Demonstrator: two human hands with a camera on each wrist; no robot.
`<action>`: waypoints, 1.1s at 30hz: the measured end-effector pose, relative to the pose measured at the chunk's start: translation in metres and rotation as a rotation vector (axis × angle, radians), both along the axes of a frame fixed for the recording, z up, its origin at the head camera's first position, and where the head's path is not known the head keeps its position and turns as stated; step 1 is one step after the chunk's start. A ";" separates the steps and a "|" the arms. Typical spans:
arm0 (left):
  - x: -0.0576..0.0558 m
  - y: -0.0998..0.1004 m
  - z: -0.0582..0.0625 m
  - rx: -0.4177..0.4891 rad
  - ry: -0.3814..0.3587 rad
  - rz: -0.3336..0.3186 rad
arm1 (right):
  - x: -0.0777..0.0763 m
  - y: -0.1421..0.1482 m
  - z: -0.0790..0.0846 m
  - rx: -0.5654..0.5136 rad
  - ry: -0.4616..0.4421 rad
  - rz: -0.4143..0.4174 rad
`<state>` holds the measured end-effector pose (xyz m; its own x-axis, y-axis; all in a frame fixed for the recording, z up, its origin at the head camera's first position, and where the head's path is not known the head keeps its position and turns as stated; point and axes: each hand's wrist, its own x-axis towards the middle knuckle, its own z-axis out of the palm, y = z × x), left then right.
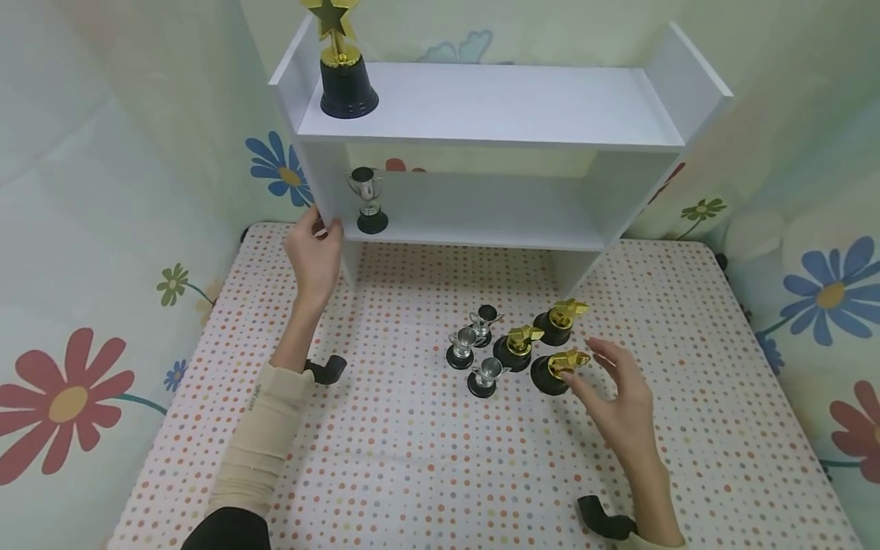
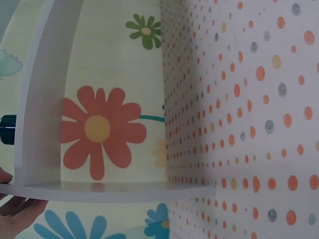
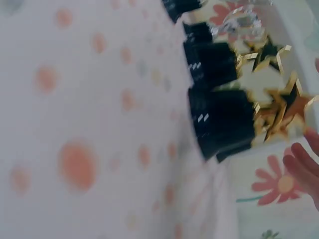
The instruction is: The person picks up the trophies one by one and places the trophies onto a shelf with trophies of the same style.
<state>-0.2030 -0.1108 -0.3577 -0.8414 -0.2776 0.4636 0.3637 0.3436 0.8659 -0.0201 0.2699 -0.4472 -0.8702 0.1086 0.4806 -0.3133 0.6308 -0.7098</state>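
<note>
My left hand (image 1: 314,256) grips the shelf (image 1: 509,99); before it, my right hand (image 1: 622,401) spreads around a star trophy (image 1: 558,370). Looks light, stiff, slick: I'd pinch its base (image 1: 545,380).

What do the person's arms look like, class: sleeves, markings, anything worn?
The left sleeve is cream and wrinkled, with a small dark marking near the cuff; a black covering lies farther up. Only a cream edge of the right sleeve shows. A curved black piece juts at the left wrist, another at the right. Left grip and right grip are gloveless.
</note>
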 end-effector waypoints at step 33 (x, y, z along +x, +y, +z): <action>-0.020 -0.011 -0.025 -0.087 -0.017 0.015 | -0.005 0.006 -0.039 0.164 -0.340 -0.054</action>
